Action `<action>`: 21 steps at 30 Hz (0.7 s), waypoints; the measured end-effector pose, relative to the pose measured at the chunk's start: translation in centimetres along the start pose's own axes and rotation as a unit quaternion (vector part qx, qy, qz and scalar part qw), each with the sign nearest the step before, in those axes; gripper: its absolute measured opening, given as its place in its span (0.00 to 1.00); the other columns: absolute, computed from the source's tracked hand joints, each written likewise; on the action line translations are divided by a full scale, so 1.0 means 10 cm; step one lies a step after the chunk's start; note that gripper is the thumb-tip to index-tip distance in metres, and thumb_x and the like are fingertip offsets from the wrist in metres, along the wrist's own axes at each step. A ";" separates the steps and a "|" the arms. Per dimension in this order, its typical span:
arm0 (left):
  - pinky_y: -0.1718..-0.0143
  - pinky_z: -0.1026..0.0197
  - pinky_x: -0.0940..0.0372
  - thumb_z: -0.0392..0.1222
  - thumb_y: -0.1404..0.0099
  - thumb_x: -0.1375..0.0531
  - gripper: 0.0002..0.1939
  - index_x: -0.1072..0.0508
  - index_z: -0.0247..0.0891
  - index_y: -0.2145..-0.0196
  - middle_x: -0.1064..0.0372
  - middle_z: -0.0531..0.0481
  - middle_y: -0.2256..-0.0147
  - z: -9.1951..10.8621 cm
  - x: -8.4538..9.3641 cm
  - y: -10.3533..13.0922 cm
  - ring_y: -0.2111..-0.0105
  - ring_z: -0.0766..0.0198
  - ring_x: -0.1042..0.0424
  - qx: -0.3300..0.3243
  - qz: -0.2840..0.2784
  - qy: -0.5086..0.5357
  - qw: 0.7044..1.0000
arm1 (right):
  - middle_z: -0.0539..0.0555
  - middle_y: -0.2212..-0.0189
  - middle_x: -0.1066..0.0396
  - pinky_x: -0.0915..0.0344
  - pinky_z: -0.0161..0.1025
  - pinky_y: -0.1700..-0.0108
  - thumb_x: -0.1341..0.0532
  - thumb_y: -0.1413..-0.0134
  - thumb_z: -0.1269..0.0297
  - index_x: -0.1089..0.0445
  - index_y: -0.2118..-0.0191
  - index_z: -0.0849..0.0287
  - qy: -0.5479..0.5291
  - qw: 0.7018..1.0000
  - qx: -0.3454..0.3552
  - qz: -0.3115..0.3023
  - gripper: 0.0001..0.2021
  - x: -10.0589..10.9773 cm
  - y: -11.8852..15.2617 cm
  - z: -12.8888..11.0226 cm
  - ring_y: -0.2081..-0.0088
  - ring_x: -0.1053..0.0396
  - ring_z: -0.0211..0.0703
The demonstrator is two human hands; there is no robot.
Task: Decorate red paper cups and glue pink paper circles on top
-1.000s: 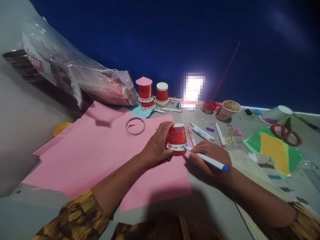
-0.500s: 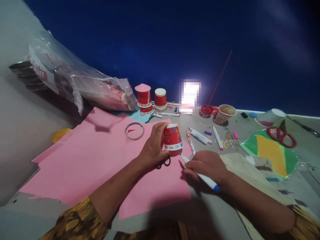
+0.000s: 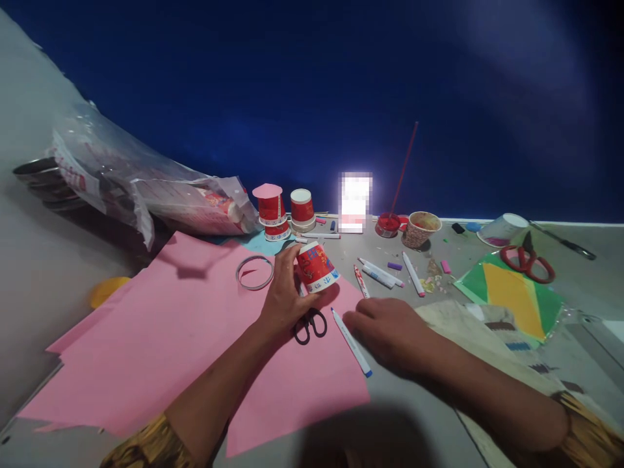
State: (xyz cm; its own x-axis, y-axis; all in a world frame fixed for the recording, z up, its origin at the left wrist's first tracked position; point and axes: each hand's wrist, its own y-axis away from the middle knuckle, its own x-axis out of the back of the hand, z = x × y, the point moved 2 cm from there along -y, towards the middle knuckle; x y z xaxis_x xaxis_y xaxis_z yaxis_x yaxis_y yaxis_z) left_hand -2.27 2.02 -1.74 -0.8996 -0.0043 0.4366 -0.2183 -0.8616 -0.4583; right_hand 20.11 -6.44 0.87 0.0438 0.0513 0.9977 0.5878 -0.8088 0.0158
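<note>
My left hand (image 3: 287, 289) grips a red paper cup (image 3: 318, 266) tilted upside down, with blue marks on its side and white rim band. Under that hand, dark-handled scissors (image 3: 310, 326) lie partly hidden on pink paper (image 3: 195, 338). A white marker with a blue end (image 3: 351, 343) rests at the paper's right edge, apart from both hands. My right hand (image 3: 390, 335) is closed just right of this marker, fingers curled; whatever they may hold is hidden. Beyond its knuckles a red-and-white marker (image 3: 361, 281) shows, its near end by the hand.
A tape ring (image 3: 255, 272) lies on the paper. Behind stand stacked red cups (image 3: 271, 209), another cup (image 3: 302, 208), a glowing blurred screen (image 3: 355, 198), red paint (image 3: 388, 225) and a patterned cup (image 3: 422, 229). Red-handled scissors (image 3: 540, 269) and a cloth (image 3: 441, 318) are rightward.
My right hand has let go of the white marker, which now lies on the paper. The cup has tilted more in my left hand, and the scissors show more. The view has shifted slightly.
</note>
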 end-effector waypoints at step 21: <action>0.36 0.40 0.34 0.48 0.42 0.25 0.46 0.42 0.51 0.32 0.42 0.42 0.36 0.06 -0.01 0.00 0.35 0.45 0.37 0.023 -0.016 -0.003 1.000 | 0.57 0.52 0.21 0.38 0.43 0.53 0.39 0.28 0.70 0.24 0.59 0.57 -0.046 0.989 0.112 0.081 0.07 -0.13 -0.08 0.48 0.54 0.32 0.49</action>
State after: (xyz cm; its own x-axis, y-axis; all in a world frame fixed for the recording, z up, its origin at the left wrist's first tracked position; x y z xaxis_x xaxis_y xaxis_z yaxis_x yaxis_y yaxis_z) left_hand -1.99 1.71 -1.29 -0.8896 0.0212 0.4563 -0.2300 -0.8838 -0.4074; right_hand 23.40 -3.05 -0.78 0.2198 -0.0073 0.9755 0.7314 -0.6605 -0.1697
